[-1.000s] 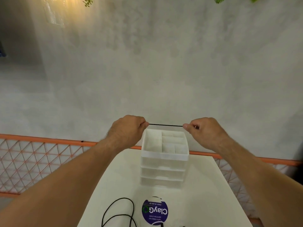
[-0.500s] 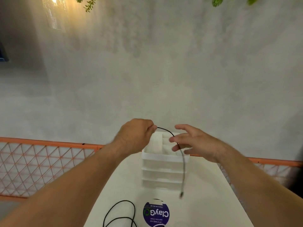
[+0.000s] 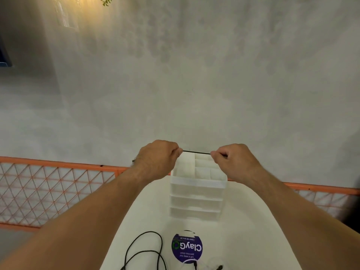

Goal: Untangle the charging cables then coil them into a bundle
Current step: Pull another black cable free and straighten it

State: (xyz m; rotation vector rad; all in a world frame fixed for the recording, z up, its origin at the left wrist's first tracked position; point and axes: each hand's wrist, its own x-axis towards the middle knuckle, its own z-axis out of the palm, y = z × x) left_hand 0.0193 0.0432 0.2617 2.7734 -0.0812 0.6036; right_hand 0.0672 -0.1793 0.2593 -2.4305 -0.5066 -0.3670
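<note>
A thin black charging cable (image 3: 196,152) runs taut between my two hands, raised above the table. My left hand (image 3: 157,158) pinches its left end and my right hand (image 3: 232,160) pinches its right end, both fists closed. More black cable (image 3: 145,250) lies in loose loops on the white table (image 3: 243,240) near the bottom edge, partly cut off by the frame. Two small black plug ends (image 3: 206,266) show at the very bottom.
A white translucent drawer organiser (image 3: 196,199) with open top compartments stands on the table under my hands. A round purple ClayGo sticker (image 3: 187,247) sits in front of it. An orange mesh railing (image 3: 58,188) and a grey concrete wall (image 3: 175,84) lie behind.
Half a second ago my right hand was open and the cable hung down from my left hand. Now my right hand has closed on it and the cable is pulled straight.
</note>
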